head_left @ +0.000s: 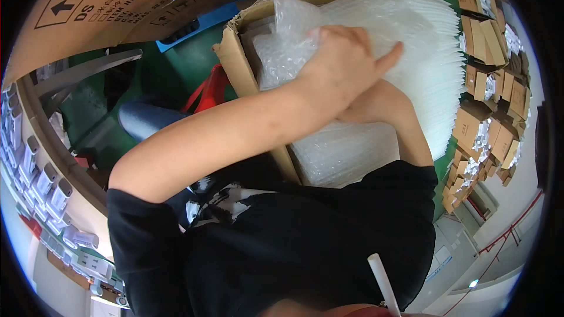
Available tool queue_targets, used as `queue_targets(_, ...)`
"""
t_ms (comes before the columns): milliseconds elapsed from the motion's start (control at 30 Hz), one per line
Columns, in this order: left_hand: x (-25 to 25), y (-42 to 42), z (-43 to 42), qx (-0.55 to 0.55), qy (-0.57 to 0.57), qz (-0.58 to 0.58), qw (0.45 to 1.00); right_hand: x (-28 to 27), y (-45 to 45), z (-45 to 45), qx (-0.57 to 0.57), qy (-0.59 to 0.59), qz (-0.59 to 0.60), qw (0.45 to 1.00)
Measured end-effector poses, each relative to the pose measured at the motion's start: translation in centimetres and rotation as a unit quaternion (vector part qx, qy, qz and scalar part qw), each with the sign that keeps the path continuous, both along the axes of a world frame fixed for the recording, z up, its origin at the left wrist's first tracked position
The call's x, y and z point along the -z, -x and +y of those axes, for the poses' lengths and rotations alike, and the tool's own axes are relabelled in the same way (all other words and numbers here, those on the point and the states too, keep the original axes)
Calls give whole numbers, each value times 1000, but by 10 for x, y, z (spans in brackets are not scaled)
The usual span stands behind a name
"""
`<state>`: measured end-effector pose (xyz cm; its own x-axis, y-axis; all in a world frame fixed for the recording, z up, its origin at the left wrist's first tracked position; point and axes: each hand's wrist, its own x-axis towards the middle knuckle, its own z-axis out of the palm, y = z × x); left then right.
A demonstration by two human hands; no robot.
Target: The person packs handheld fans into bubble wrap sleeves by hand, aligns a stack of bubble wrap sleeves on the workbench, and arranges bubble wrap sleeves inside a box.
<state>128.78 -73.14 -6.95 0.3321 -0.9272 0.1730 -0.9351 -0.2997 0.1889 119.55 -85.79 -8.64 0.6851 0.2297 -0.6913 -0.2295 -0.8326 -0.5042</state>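
Note:
My left hand reaches across to the right with its fingers curled at the edge of a clear bubble wrap bag; its thumb points away to the right. Under my left wrist lies my right hand, its fingers hidden by the left forearm. Both hands are over an open cardboard box. More bubble wrap fills the near part of the box. A thick stack of white foam sheets or pouches fans out along its right side.
A large printed carton stands at the upper left. Left of me a table edge curves past rows of white devices. Something red is beside the box. Several small cartons are piled at right. A white stick juts up near the camera.

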Motion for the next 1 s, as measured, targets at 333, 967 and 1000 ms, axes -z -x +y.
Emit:
queue_targets(333, 55, -25, 13, 29, -151, 226, 962, -17, -15, 10, -75, -8, -69, 995)
queue_targets(967, 31, -3, 28, 101, -150, 251, 951, 89, -108, 1, -151, 118, -163, 968)
queue_targets(1000, 31, -1, 28, 104, -151, 247, 952, 91, -107, 3, -194, 149, -153, 957)
